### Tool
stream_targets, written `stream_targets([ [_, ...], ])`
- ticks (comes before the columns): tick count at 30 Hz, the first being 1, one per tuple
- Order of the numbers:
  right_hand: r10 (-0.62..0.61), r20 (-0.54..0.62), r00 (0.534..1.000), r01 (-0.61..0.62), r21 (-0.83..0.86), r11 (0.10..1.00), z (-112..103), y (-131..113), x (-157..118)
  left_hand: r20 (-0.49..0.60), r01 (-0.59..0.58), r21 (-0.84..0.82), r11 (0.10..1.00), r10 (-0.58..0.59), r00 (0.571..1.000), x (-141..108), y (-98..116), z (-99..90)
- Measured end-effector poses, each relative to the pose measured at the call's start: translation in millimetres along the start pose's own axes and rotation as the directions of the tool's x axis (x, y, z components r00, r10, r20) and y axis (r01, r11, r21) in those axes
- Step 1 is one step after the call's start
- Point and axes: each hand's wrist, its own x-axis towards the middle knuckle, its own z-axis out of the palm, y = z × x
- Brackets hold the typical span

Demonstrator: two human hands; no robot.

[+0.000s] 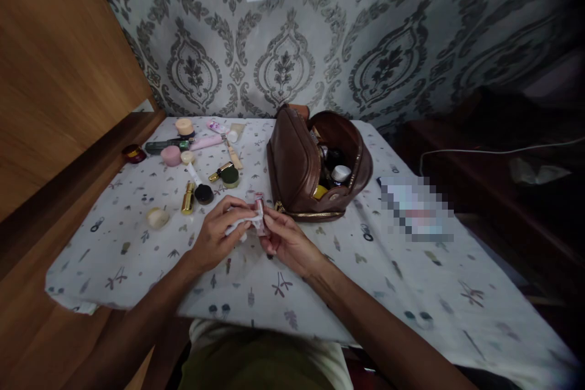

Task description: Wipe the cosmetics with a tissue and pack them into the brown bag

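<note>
Two bare hands: the left hand pinches a crumpled white tissue-like piece against a small pink-and-clear cylindrical tube; the right hand grips the tube from four o'clock.
Tube: nearly upright between the fingertips, over the table; I judge it light, stiff and slick, best held low by its sides.
Tissue-like piece: soft and yielding, I'd guess; I'd bunch it near the edge.
Tablecloth: white fabric printed with small plant motifs, lightly creased.
Ten o'clock: a shiny gold cylinder beside a round black jar.
One o'clock: a brown leather bag, unzipped, containers inside.
Room: dim; brown wooden panel at ten, grey-patterned pale wall at twelve.
</note>
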Motion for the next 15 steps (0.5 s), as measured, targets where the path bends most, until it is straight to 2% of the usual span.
stream_targets([
  [5, -0.026, -0.101, 0.995, 0.025, -0.007, 1.0, -0.8, -0.9, 1.9, 0.115, -0.041, -0.053, 0.998, 0.047, 0.992, -0.2, 4.0, -1.4],
  [8, -0.027, -0.139, 0.99, 0.027, 0.002, 1.0, -1.8, -2.0, 2.4, 0.147, -0.052, -0.077, 0.996, 0.063, 0.987, 0.3, 5.6, -1.9],
  [11, -0.027, -0.141, 0.99, 0.029, 0.014, 0.999, -2.3, -2.8, 1.7, 0.134, -0.049, -0.078, 0.996, 0.059, 0.989, 0.6, 5.2, -1.6],
  [15, 0.009, -0.077, 0.997, -0.01, -0.015, 1.0, -2.7, -2.1, 0.5, 0.055, -0.02, -0.041, 0.999, 0.022, 0.998, 0.5, 2.6, -0.2],
])
